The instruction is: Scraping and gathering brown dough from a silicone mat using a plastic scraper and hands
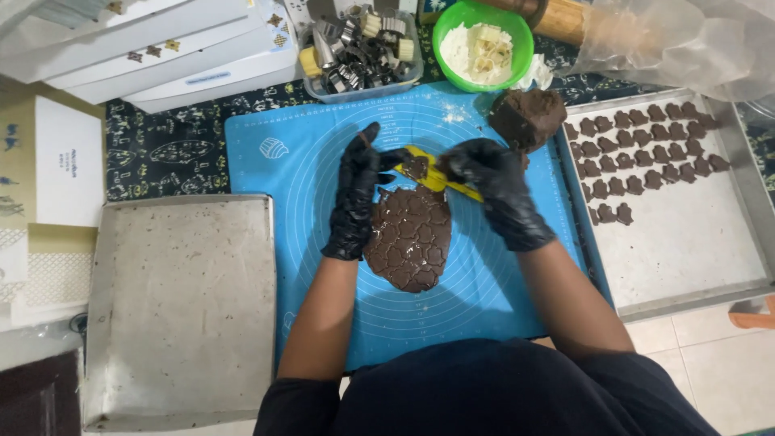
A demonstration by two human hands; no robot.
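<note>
Head view: a blue silicone baking mat (323,266) lies in the middle of the counter, and on it, a little above the mat's centre, sits a rolled sheet of chocolate dough (410,242) stamped all over with cookie shapes. Both hands wear black gloves. The left hand (355,194) rests along the sheet's left edge, its fingers reaching up to a small cut piece of dough (416,167) at the sheet's top edge; how firmly they pinch it I cannot tell. The right hand (496,190) is closed around a yellow scraper (436,179), whose blade lies under that cut piece. Just beside the right hand, at the mat's upper right corner, stands a lump of unrolled dough (529,117).

On the counter's right side a metal tray (694,242) carries rows of cut dough cookies (646,153) along its upper half. On the left side a second metal tray (178,315) lies bare. Along the counter's far edge stand a clear tub of metal cutters (363,52), a green bowl (452,28) of flour, and a wooden rolling pin (557,16). White boxes (161,48) fill the far left corner
</note>
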